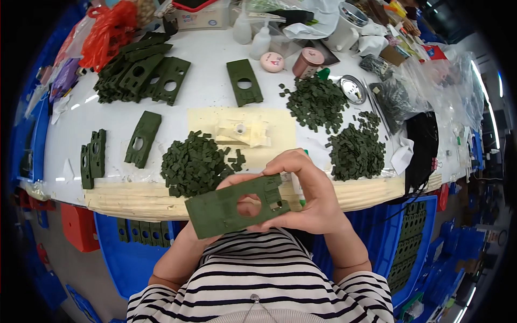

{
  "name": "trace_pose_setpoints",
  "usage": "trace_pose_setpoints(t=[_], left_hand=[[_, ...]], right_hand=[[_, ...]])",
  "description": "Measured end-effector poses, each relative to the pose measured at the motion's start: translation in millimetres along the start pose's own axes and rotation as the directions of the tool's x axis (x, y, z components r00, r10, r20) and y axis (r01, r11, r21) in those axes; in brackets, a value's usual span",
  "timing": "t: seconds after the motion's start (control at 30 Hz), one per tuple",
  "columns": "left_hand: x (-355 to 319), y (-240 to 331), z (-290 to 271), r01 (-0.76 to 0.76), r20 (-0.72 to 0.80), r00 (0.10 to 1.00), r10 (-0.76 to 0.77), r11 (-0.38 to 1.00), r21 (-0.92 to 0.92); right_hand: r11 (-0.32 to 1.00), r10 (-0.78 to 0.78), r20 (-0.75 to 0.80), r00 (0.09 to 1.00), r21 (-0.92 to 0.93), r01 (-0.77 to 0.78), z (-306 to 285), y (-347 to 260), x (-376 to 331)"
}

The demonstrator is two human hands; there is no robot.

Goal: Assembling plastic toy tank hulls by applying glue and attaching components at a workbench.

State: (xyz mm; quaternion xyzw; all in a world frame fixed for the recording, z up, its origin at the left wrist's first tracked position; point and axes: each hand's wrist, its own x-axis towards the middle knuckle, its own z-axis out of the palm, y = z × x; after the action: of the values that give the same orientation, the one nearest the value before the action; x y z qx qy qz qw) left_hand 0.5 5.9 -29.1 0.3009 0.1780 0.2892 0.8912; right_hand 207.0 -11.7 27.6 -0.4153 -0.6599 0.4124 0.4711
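Observation:
Above the table's front edge I hold up a dark green plastic plate (221, 212) that looks like a model tank's hull top, with a large round hole and raised details at its right end. My left hand (236, 180) supports it from behind, mostly hidden by the plate, with skin showing through the hole. My right hand (315, 196) grips the plate's right end, fingers along the top edge and thumb below. Just beyond lies a heap of small green rectangular pieces (191, 164). A cream, tape-covered block with a round post (240, 129) sits behind it.
At the back left is a stack of similar green plates (134, 72); single plates (143, 140) lie nearby. Two more heaps of small pieces (316, 102) are at the right. White squeeze bottles (261, 42) and a pink tin (308, 62) stand behind. Blue crates (118, 264) sit below the table.

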Motion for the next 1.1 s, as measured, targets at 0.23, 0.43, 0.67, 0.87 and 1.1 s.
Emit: trace_pose_setpoints(t=[0.23,0.43,0.67,0.87,1.1], left_hand=[[-1,-6,23,-0.222,-0.119,0.966,0.230,0.972,0.074],[-4,2,11,-0.283,-0.069,0.953,0.296,0.946,0.155],[-1,-2,8,-0.313,-0.094,0.940,0.329,0.937,0.152],[-1,-4,8,-0.307,-0.100,0.942,0.322,0.941,0.142],[3,3,5,-0.324,0.007,0.946,0.324,0.943,0.076]], right_hand=[[0.947,-0.154,-0.058,0.986,-0.292,0.131,2,5,-11],[0.589,-0.149,-0.274,0.950,-0.796,-0.137,-65,18,-17],[0.021,-0.071,0.246,0.967,-0.969,0.248,-93,28,-11],[-0.036,0.017,0.370,0.929,-0.928,0.371,-93,32,-1],[0.499,-0.074,0.017,0.997,-0.865,0.052,-83,21,0]])
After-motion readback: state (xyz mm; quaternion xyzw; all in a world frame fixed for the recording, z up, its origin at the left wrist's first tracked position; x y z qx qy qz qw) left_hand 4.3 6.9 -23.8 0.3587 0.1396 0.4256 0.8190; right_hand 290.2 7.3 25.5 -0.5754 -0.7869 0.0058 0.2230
